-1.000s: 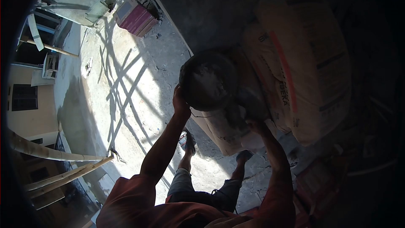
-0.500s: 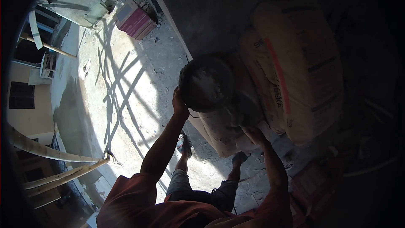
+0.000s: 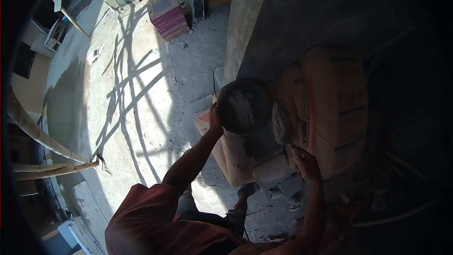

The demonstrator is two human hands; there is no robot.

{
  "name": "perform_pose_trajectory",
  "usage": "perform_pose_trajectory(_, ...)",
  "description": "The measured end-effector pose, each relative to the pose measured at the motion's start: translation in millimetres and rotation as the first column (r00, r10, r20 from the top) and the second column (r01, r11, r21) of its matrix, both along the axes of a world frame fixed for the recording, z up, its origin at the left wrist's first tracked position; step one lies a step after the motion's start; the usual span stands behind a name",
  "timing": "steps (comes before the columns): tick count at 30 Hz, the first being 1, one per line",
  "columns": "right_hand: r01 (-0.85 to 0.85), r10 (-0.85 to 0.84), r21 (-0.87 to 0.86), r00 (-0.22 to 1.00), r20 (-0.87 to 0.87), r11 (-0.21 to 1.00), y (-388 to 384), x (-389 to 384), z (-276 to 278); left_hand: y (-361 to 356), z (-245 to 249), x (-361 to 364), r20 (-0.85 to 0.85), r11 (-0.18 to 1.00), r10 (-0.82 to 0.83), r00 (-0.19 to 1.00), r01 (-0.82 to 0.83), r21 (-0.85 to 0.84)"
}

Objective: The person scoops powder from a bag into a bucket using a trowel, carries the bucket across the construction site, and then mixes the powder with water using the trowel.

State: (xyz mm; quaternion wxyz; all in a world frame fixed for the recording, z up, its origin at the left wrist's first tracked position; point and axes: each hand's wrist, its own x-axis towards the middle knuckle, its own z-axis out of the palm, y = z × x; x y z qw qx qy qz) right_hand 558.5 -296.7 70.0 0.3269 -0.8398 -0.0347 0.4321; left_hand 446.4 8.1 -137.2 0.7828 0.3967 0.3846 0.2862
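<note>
My left hand (image 3: 215, 120) is closed on the rim of a dark round bucket (image 3: 224, 115). Pale grey material, which looks like cement (image 3: 243, 108), lies inside it. The bucket rests beside the stacked paper sacks. My right hand (image 3: 306, 163) is wrapped round the handle of a trowel, whose grey blade (image 3: 282, 125) points up and away, apart from the bucket, over the sacks. A large brown cement sack (image 3: 336, 108) with a red stripe lies just right of the blade. Shadow hides much of the handle and the bucket's lower part.
Boxes with purple sides (image 3: 171, 21) are stacked on the sunlit concrete floor (image 3: 141, 156). A wall (image 3: 250, 19) rises behind the bucket. Bamboo poles (image 3: 47, 134) stand at the left. Rubble (image 3: 288, 191) lies near my feet.
My right hand has lifted the trowel up and to the right, away from beside the bucket. My left hand still grips the bucket. The view has turned and shifted.
</note>
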Motion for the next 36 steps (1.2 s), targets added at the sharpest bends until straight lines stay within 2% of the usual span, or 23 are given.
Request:
perform_pose_trajectory(3,-0.148,0.144,0.047,0.987,0.071,0.988,37.8,7.6,-4.0,-1.1,-0.5,0.5,0.0,0.997,0.039,0.999,-0.039,-0.067)
perform_pose_trajectory(6,-0.323,0.307,0.049,0.929,0.209,0.945,80.9,11.8,-42.4,0.7,-2.2,-1.7,0.072,0.995,-0.012,0.997,0.019,-0.101)
perform_pose_trajectory(7,-0.329,0.312,0.051,0.927,0.211,0.943,89.9,8.2,-70.1,0.6,-4.7,-1.1,0.073,0.995,-0.006,0.997,0.013,-0.098)
perform_pose_trajectory(8,-0.52,0.517,-0.165,0.663,0.541,0.838,98.6,4.3,-102.7,0.1,-7.9,-0.1,0.061,0.996,0.002,0.998,0.004,-0.092)
perform_pose_trajectory(9,-0.575,0.648,-0.428,0.25,0.719,0.697,105.9,-3.1,-120.3,-0.5,-9.8,0.3,0.049,0.996,0.008,0.999,-0.003,-0.088)
perform_pose_trajectory(10,-0.578,0.649,-0.428,0.248,0.719,0.695,115.6,-17.4,-117.1,-0.1,-6.0,0.7,0.048,0.996,0.011,0.999,-0.007,-0.087)
perform_pose_trajectory(12,-0.468,0.66,-0.543,0.124,0.741,0.698,125.3,-42.9,-105.0,-0.7,-0.1,-0.3,0.036,0.994,0.057,0.998,-0.053,-0.1)
perform_pose_trajectory(16,-0.468,0.701,-0.567,0.182,0.689,0.678,103.6,-30.4,-79.9,2.3,-4.6,0.7,0.047,0.994,0.043,0.998,-0.037,-0.106)
perform_pose_trajectory(18,-0.483,0.535,-0.359,0.297,0.791,0.799,67.7,-24.4,-78.5,0.9,-9.0,-1.2,0.059,0.992,0.021,0.998,-0.013,-0.127)
perform_pose_trajectory(19,-0.481,0.548,-0.364,0.324,0.771,0.797,49.7,-24.2,-77.5,-2.8,-8.2,-5.6,0.033,0.989,0.008,0.999,-0.003,-0.148)
perform_pose_trajectory(21,-0.401,0.303,-0.073,0.551,0.778,0.913,16.6,-19.5,-75.8,-1.3,-5.4,-3.4,0.099,0.998,0.014,0.995,-0.008,-0.067)
perform_pose_trajectory(22,-0.391,0.309,-0.081,0.568,0.763,0.917,-1.6,-18.7,-80.3,-1.6,-7.5,-2.9,0.082,0.996,0.003,0.997,0.004,-0.084)
perform_pose_trajectory(24,-0.324,0.336,-0.138,0.705,0.625,0.936,-33.5,-20.3,-99.6,-0.8,-10.4,-1.5,0.088,0.997,0.011,0.996,-0.004,-0.081)
perform_pose_trajectory(25,-0.319,0.334,-0.139,0.713,0.616,0.937,-43.5,-21.5,-113.5,-1.7,-9.6,-1.7,0.078,0.996,0.005,0.997,0.002,-0.086)
perform_pose_trajectory(27,-0.307,0.456,-0.366,0.769,0.449,0.879,-55.8,-23.4,-147.2,-2.0,-5.4,-0.7,0.051,0.999,0.003,0.999,-0.001,-0.034)
perform_pose_trajectory(28,-0.305,0.451,-0.363,0.774,0.445,0.881,-56.8,-24.7,-167.9,-2.2,-1.4,-0.7,0.045,0.999,-0.002,0.999,0.004,-0.033)
perform_pose_trajectory(30,-0.398,0.589,-0.477,0.72,0.367,0.784,-48.0,-25.7,-213.8,-2.8,3.7,-1.4,-0.002,1.0,-0.003,1.0,0.003,-0.014)
perform_pose_trajectory(31,-0.417,0.569,-0.406,0.714,0.408,0.813,-40.3,-29.8,-237.0,-2.4,0.6,-1.8,-0.01,1.0,-0.009,1.0,0.009,-0.012)
perform_pose_trajectory(33,-0.483,0.569,-0.302,0.7,0.432,0.822,-21.5,-39.0,-270.3,-4.1,-5.7,-3.1,0.092,1.0,-0.004,0.996,0.003,0.01)
perform_pose_trajectory(35,-0.526,0.587,-0.263,0.692,0.421,0.809,-12.6,-48.9,-295.8,-5.3,3.0,-2.3,0.065,1.0,-0.019,0.998,0.018,0.02)
perform_pose_trajectory(36,-0.539,0.534,-0.136,0.707,0.464,0.831,-9.1,-56.2,-302.8,-5.2,3.1,-3.1,0.042,0.999,-0.027,0.999,0.026,0.028)
